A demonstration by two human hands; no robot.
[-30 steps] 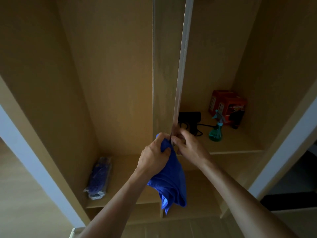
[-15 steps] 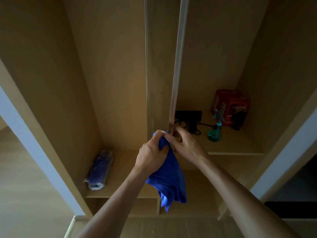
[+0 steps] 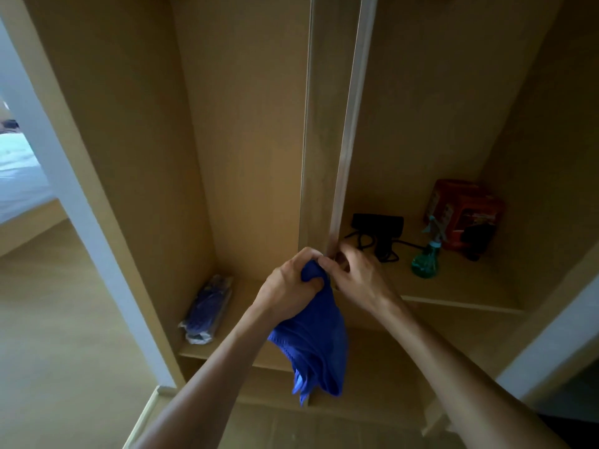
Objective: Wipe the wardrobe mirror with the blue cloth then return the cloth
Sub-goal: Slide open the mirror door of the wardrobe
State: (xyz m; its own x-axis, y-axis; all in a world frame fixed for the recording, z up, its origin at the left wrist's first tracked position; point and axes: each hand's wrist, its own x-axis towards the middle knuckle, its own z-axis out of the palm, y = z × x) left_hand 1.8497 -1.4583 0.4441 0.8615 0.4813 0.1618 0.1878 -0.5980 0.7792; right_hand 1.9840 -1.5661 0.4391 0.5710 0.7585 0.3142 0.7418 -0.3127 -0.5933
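Note:
The blue cloth [image 3: 312, 345] hangs bunched from my left hand [image 3: 291, 286], which grips its top in a fist. My right hand [image 3: 359, 273] is just beside it, fingertips pinched at the lower end of a thin pale upright edge [image 3: 351, 124] that runs up the middle of the wardrobe. This edge looks like a panel seen end-on; whether it carries the mirror I cannot tell, as no mirror face shows. Both hands are in front of the central wooden divider [image 3: 319, 140].
The open wardrobe has a left shelf with a wrapped dark blue bundle [image 3: 207, 311]. The right shelf [image 3: 453, 286] holds a black device with a cable [image 3: 379, 231], a green spray bottle [image 3: 428, 254] and a red box [image 3: 463, 212]. A white door frame [image 3: 74, 196] stands at left.
The view has shifted right and brightened, showing a room with a bed at far left. My hands keep the same hold, the cloth still hanging from the left fist.

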